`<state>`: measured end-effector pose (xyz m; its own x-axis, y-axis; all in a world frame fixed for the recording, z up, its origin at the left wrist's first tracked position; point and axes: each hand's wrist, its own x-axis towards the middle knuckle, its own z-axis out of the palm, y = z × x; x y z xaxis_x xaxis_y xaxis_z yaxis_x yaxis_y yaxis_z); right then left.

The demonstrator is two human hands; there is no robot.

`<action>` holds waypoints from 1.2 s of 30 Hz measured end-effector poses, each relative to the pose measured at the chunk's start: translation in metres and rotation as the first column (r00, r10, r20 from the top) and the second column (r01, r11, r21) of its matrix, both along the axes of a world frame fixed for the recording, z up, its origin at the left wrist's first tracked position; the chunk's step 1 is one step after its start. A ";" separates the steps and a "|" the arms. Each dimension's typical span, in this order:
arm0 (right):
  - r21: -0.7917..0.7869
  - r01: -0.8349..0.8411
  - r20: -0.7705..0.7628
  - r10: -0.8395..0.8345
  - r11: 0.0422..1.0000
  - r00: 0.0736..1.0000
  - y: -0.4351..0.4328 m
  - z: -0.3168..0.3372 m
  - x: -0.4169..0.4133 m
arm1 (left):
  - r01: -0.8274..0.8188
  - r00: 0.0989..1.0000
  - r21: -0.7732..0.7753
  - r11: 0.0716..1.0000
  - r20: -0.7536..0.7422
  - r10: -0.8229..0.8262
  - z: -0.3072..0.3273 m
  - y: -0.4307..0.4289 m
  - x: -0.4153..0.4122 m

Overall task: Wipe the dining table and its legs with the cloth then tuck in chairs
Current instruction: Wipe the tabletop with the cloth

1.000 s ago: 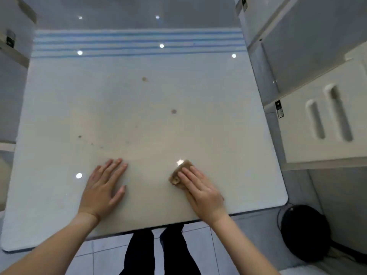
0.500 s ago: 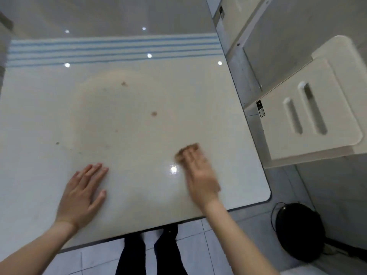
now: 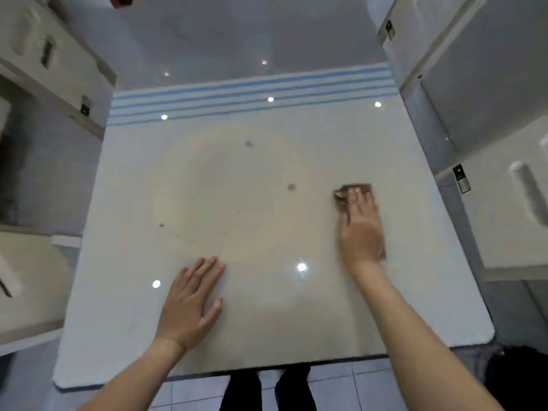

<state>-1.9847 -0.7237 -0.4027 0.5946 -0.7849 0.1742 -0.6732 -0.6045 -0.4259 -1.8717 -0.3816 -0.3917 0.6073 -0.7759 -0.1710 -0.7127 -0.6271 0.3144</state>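
The right hand [image 3: 360,229] is laid flat on the cloth [image 3: 353,190], its fingers stretched out straight and pressed down on it rather than curled round it; the hand is blurred, so the thumb's position cannot be made out. The cloth, brown and folded small, is pinned against the table [image 3: 133,247] in the right half of its top, and what appears to be another edge of it shows under the heel of the palm. The left hand [image 3: 189,304] is rested palm down on the table nearer its front edge, fingers straight and slightly spread, with nothing held.

Small brown spots are seen on the glossy cream top: one [image 3: 291,186] toward the table's middle, just left of the cloth, another [image 3: 248,143] farther back, and a fainter one [image 3: 161,225] in the left half. Blue stripes [image 3: 252,93] are run along the table's far edge. A white chair [image 3: 519,209] is placed beside the table's right edge and a second white chair [image 3: 26,292] beside its left edge. Dark trouser legs [image 3: 267,390] are seen below the front edge, and a dark round object [image 3: 519,381] is lying on the floor off the table's near right corner.
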 end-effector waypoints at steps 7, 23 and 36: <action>-0.060 -0.905 -0.123 0.896 0.422 0.426 0.055 0.006 -0.053 | 0.021 1.000 -0.054 0.998 0.020 -0.020 -0.003 0.000 0.003; -0.029 -0.569 0.024 0.570 0.822 0.822 0.084 -0.001 0.086 | 0.012 1.000 -0.089 0.996 -0.005 -0.013 -0.003 0.002 0.003; 0.162 0.289 0.032 -0.298 0.944 0.954 -0.085 0.011 0.075 | 0.021 1.000 -0.139 0.990 -0.008 -0.022 -0.006 0.001 0.005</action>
